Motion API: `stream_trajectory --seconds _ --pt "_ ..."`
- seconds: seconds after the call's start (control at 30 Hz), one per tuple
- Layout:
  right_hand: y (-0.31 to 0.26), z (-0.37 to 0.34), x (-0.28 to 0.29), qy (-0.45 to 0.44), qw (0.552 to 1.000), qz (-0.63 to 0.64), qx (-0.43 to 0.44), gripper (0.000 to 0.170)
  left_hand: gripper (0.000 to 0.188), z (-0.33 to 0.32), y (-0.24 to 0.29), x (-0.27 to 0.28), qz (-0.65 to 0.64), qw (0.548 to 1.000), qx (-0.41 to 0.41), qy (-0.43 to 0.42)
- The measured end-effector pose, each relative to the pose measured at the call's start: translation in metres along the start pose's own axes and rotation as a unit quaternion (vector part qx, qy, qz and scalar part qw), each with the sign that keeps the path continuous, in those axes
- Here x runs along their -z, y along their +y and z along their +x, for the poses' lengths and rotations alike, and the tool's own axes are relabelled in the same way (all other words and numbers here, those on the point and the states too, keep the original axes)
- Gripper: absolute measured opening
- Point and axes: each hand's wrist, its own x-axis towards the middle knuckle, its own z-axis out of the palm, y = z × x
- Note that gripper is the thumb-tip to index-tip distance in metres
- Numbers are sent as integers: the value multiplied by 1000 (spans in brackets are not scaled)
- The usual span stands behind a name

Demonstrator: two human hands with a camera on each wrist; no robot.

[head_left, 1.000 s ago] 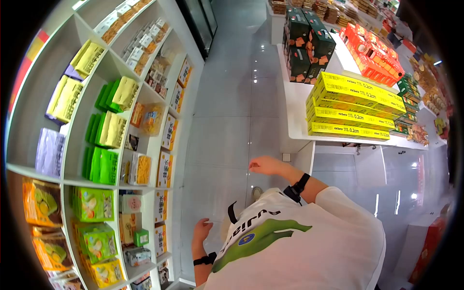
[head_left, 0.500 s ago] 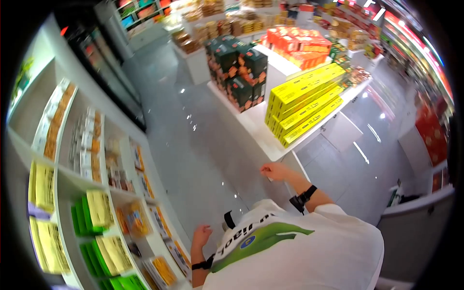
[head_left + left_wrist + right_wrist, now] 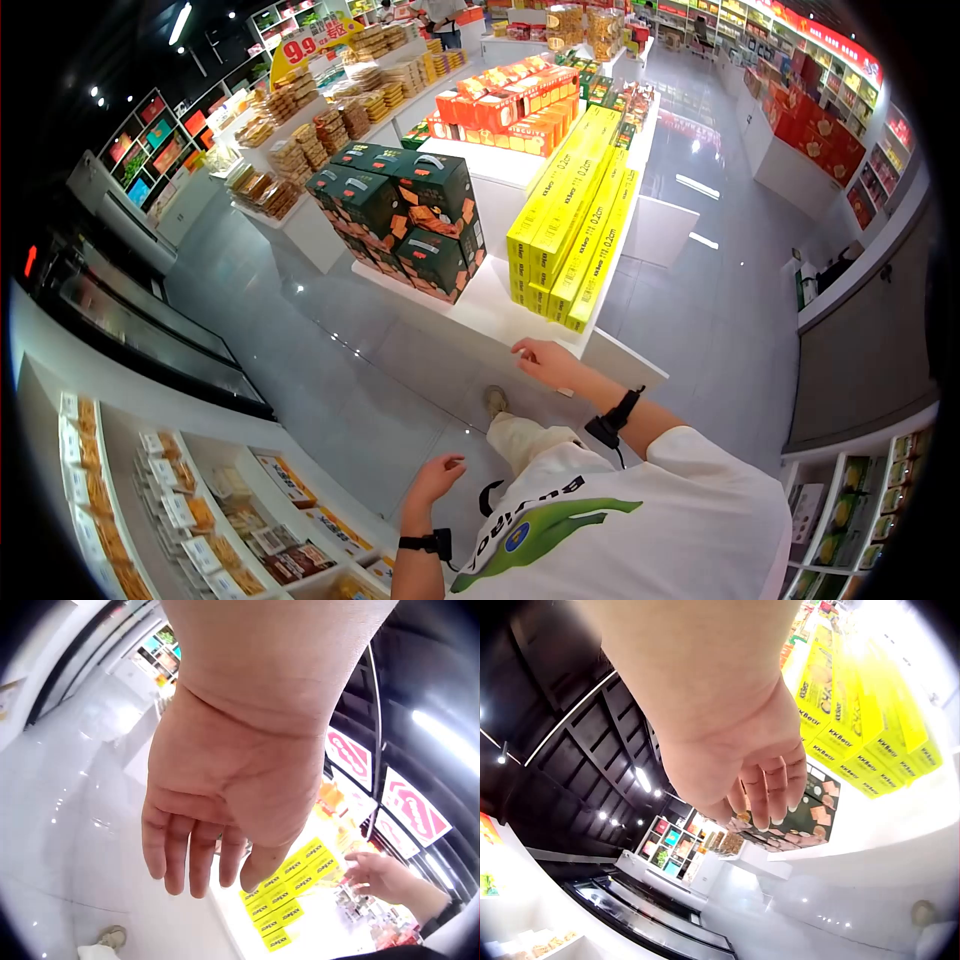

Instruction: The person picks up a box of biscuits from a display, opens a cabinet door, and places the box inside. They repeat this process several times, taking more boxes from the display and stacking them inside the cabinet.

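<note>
In the head view the right hand point(image 3: 548, 364) hangs just in front of the white display table's point(image 3: 500, 325) near corner, close to long yellow boxes point(image 3: 570, 220) but apart from them. The left hand point(image 3: 436, 478) is lower, beside the shirt, above the floor. Both hold nothing. The left wrist view shows the left palm point(image 3: 232, 780) with relaxed, slightly spread fingers, and the other hand point(image 3: 390, 881) at the right. The right palm point(image 3: 739, 769) appears in the right wrist view, its fingers loosely bent, with dark green boxes point(image 3: 814, 814) behind them.
Dark boxes point(image 3: 400, 215) and red boxes point(image 3: 510, 105) stand on the table. White shelves with packets point(image 3: 190, 500) are at the lower left, a dark glass-fronted cabinet point(image 3: 150, 330) at the left, and a grey panel point(image 3: 860, 340) at the right. A foot point(image 3: 496, 400) is on the tiled floor.
The head view has swung round: the side shelves have dropped to the lower left, and the table with its boxes stands more centrally and nearer. Both hands remain empty.
</note>
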Motion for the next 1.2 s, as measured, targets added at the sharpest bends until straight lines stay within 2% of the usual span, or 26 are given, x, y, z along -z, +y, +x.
stream_trajectory --seconds 0.03,0.1,0.17,0.23,0.3,0.4,0.5,0.53,0.6,0.7,0.8,0.9,1.03,1.1,1.2 --pt "-5 29 -3 -1 1000 7 -4 34 36 21 6 10 5 1000 6 -3" --pt "-14 96 -3 88 995 3 42 30 32 63 17 36 -13 998 -25 -51" --pt "-14 170 -1 168 980 10 103 29 33 92 21 67 1 999 -5 -52" --pt "-24 238 13 221 967 20 128 30 34 122 22 103 23 998 7 -66" --pt "-41 294 27 304 943 -29 128 34 32 149 10 130 42 996 10 -78" --pt "-58 370 55 354 922 -94 127 43 31 188 11 171 98 990 45 -87" --pt "-52 429 67 386 906 -143 96 48 31 225 27 205 58 993 37 -91" --pt "-50 441 68 396 899 -170 78 51 31 237 35 212 57 993 39 -100" --pt "-45 455 72 385 900 -198 55 52 32 266 50 229 42 996 -17 -77" --pt "-50 462 72 394 891 -226 19 50 33 315 68 249 6 993 -43 -114" --pt "-55 466 65 433 878 -204 6 36 34 361 90 268 46 983 -85 -157" --pt "-63 471 63 444 872 -201 -48 31 35 409 101 287 33 966 -133 -220" --pt "-72 475 50 494 833 -229 -95 27 30 457 124 320 46 935 -181 -302" --pt "-69 475 44 514 833 -193 -67 25 35 487 116 326 10 915 -165 -367" --pt "-91 459 40 547 820 -145 -83 21 42 500 126 331 -7 907 -189 -377"
